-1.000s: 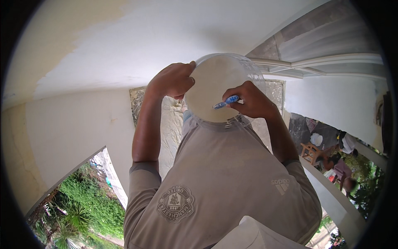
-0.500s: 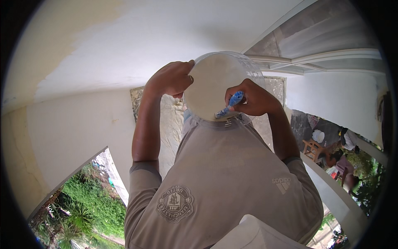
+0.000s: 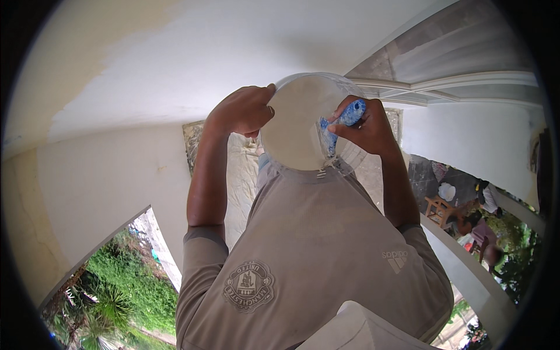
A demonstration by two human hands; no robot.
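Note:
A clear plastic bucket (image 3: 353, 93) holds off-white paint (image 3: 291, 125) close in front of my chest. My left hand (image 3: 248, 111) is closed on its left rim, fingers curled and the thumb toward the edge. Over the bucket's right side, my right hand (image 3: 367, 128) grips a paintbrush (image 3: 351, 112) with a blue, paint-smeared handle. The brush's wide head is turned down at the paint near the bucket's near right wall. Whether the bristle tips are in the paint or against the wall I cannot tell.
A partly painted wall (image 3: 192, 52) rises ahead and to the left. A framed window (image 3: 466, 79) is at the upper right. A crumpled drop cloth (image 3: 238, 169) covers the floor below. At the right, beyond a ledge, are a wooden stool (image 3: 438, 209) and another person (image 3: 481, 233).
My right hand has moved slightly up and right, and the paintbrush has turned and shifted toward the bucket's right side. My left hand stays on the rim.

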